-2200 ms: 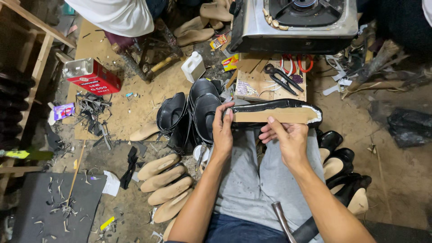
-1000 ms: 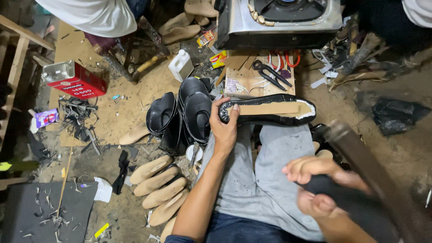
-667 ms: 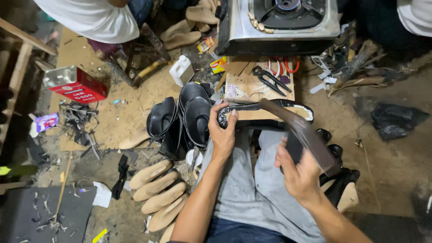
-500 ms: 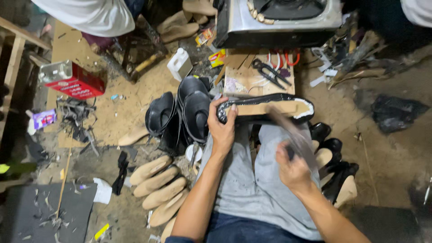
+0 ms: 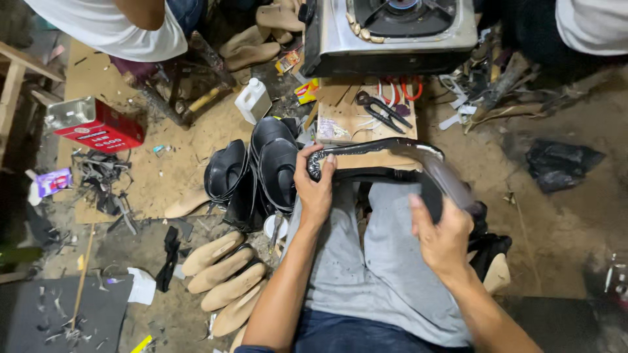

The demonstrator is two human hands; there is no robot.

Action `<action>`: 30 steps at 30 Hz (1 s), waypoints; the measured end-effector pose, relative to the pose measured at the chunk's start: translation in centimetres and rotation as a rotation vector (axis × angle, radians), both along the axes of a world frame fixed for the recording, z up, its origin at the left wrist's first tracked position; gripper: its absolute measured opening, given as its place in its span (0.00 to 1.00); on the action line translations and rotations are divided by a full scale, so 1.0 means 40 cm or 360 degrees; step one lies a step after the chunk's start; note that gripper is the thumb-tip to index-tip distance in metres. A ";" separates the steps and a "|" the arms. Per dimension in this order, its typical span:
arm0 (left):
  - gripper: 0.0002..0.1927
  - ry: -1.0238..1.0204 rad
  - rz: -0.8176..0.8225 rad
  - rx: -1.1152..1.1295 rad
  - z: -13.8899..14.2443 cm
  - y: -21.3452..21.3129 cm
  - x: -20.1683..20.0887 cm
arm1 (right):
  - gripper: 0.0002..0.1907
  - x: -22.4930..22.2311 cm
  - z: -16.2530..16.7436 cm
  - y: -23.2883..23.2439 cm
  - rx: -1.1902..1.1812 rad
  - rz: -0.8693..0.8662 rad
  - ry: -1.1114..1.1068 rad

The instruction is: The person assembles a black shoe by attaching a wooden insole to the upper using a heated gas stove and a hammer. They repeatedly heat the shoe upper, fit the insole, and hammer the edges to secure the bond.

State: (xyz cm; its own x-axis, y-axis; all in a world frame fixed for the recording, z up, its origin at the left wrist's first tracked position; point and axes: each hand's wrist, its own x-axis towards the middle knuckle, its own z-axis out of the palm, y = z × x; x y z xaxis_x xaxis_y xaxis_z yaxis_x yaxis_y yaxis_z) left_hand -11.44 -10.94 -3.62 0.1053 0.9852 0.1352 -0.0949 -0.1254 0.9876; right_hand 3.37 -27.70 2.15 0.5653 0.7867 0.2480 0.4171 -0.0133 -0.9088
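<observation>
While seated over a littered workshop floor (image 5: 543, 216), the person gripped a black shoe (image 5: 373, 160) laid sole-up across the lap, the left hand (image 5: 315, 189) closed around its toe end. The right hand (image 5: 441, 235) was closed on the handle of a dark tool (image 5: 445, 180), which was blurred with motion and lay over the shoe's heel end; its head could not be made out.

As for containers, a red metal tin (image 5: 95, 124) lay on its side on the cardboard sheet (image 5: 173, 150), its contents hidden. A small white plastic jug (image 5: 252, 101) stood capped near the stove, nothing of its fill visible. A small round white cup (image 5: 275, 227) sat half hidden between the left forearm and the black shoe uppers (image 5: 255, 173) clustered beside the knee; what it held could not be told.

Pale wooden shoe lasts (image 5: 226, 278) lay in a row below the uppers, and more lasts (image 5: 255, 39) sat near the top edge. A steel gas stove (image 5: 392, 33) was cut off by the frame's top, with black pincers (image 5: 383, 112) and red-handled pliers (image 5: 409, 88) on a board (image 5: 343, 117) just before it. A second person in a white shirt (image 5: 111, 26) was cropped at upper left; a black bag (image 5: 562, 163) lay crumpled at right. Scraps on the dark mat (image 5: 46, 320) at lower left were too small to identify.
</observation>
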 end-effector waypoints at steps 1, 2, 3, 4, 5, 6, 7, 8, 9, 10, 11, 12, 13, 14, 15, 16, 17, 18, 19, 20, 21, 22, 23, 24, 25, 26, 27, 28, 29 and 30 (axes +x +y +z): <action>0.15 -0.0015 -0.0007 -0.0030 -0.002 0.000 0.001 | 0.11 0.000 0.007 -0.002 0.0204 0.0004 0.0205; 0.15 -0.0041 -0.0009 -0.0056 -0.004 0.000 0.002 | 0.09 -0.003 0.012 -0.002 0.0358 0.0029 0.0198; 0.14 0.0011 0.0033 0.0074 -0.008 -0.005 -0.001 | 0.09 -0.006 0.016 -0.006 0.0508 0.0056 0.0201; 0.14 0.0077 0.0068 0.0193 -0.011 -0.008 -0.003 | 0.11 -0.008 0.019 -0.008 0.0648 0.0078 0.0218; 0.14 0.0141 0.0091 0.0311 -0.016 -0.016 -0.009 | 0.10 -0.012 0.019 -0.012 0.0200 -0.0028 0.0096; 0.14 0.0082 0.0058 0.0180 -0.017 -0.018 -0.009 | 0.10 -0.011 0.022 -0.014 -0.0233 -0.0123 -0.0047; 0.14 0.0024 0.0024 0.0070 -0.021 -0.015 -0.011 | 0.11 -0.009 0.020 -0.015 -0.0643 -0.0213 -0.0184; 0.15 -0.0033 -0.0017 -0.0050 -0.021 -0.019 -0.013 | 0.13 -0.008 0.021 -0.018 -0.0445 -0.0224 -0.0048; 0.15 -0.0076 -0.0024 -0.0033 -0.023 -0.017 -0.010 | 0.15 -0.001 0.019 -0.017 -0.0252 -0.0228 0.0078; 0.14 -0.0099 -0.0025 -0.0016 -0.023 -0.018 -0.014 | 0.18 0.000 0.018 -0.020 -0.0059 -0.0223 0.0224; 0.14 -0.0123 -0.0019 -0.0002 -0.025 -0.017 -0.011 | 0.14 0.007 0.016 -0.020 0.0107 -0.0202 0.0225; 0.14 -0.0052 0.0019 0.0107 -0.025 -0.017 -0.014 | 0.12 0.008 0.012 -0.023 0.0274 -0.0181 0.0225; 0.14 0.0021 0.0054 0.0210 -0.025 -0.018 -0.013 | 0.11 0.013 0.009 -0.025 0.0435 -0.0162 0.0226; 0.14 0.0096 0.0080 0.0310 -0.026 -0.019 -0.016 | 0.11 0.012 0.003 -0.029 0.0092 -0.0203 0.0238; 0.14 0.0041 0.0043 0.0182 -0.025 -0.022 -0.016 | 0.11 0.015 -0.001 -0.033 -0.0241 -0.0237 0.0236; 0.15 -0.0012 0.0003 0.0063 -0.024 -0.024 -0.019 | 0.11 0.014 -0.008 -0.036 -0.0565 -0.0266 0.0237; 0.15 -0.0066 -0.0036 -0.0057 -0.022 -0.025 -0.020 | 0.11 0.015 -0.012 -0.038 -0.0270 -0.0244 0.0338; 0.16 -0.0056 -0.0036 -0.0022 -0.019 -0.026 -0.023 | 0.10 0.015 -0.017 -0.038 0.0027 -0.0216 0.0446; 0.16 -0.0051 -0.0031 0.0009 -0.015 -0.027 -0.024 | 0.10 0.017 -0.018 -0.038 0.0321 -0.0180 0.0545; 0.16 -0.0044 -0.0025 0.0041 -0.011 -0.026 -0.026 | 0.11 0.020 -0.017 -0.037 0.0182 -0.0192 0.0328; 0.17 0.0018 0.0025 0.0147 -0.005 -0.026 -0.027 | 0.13 0.025 -0.011 -0.036 0.0031 -0.0206 0.0119; 0.18 0.0086 0.0068 0.0245 -0.001 -0.025 -0.028 | 0.16 0.028 -0.004 -0.036 -0.0128 -0.0220 -0.0084; 0.20 0.0145 0.0111 0.0355 0.003 -0.023 -0.028 | 0.13 0.034 0.009 -0.038 -0.0285 -0.0238 0.0061; 0.20 0.0007 0.0028 0.0055 0.004 -0.018 -0.028 | 0.11 0.036 0.021 -0.038 -0.0420 -0.0256 0.0204; 0.20 -0.0145 -0.0063 -0.0246 0.005 -0.018 -0.028 | 0.10 0.037 0.037 -0.042 -0.0554 -0.0273 0.0331; 0.20 -0.0290 -0.0160 -0.0546 0.001 -0.015 -0.028 | 0.11 0.032 0.048 -0.042 -0.0200 -0.0220 0.0424; 0.19 -0.0222 -0.0141 -0.0385 -0.003 -0.015 -0.027 | 0.12 0.021 0.057 -0.044 0.0142 -0.0154 0.0520; 0.18 -0.0150 -0.0113 -0.0234 -0.011 -0.019 -0.026 | 0.13 0.010 0.063 -0.042 0.0473 -0.0078 0.0620; 0.17 -0.0069 -0.0082 -0.0087 -0.021 -0.025 -0.028 | 0.12 -0.004 0.061 -0.037 0.0734 -0.0086 0.0674; 0.17 -0.0086 -0.0084 -0.0097 -0.028 -0.028 -0.031 | 0.13 -0.021 0.055 -0.025 0.0997 -0.0101 0.0734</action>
State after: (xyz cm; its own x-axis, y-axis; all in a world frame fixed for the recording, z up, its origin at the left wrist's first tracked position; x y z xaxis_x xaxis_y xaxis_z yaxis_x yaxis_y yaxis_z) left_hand -12.66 -12.06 -4.76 0.1516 0.9850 0.0824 -0.1532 -0.0589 0.9864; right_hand 2.51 -28.72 4.34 0.7584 0.5405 0.3643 0.0108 0.5485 -0.8361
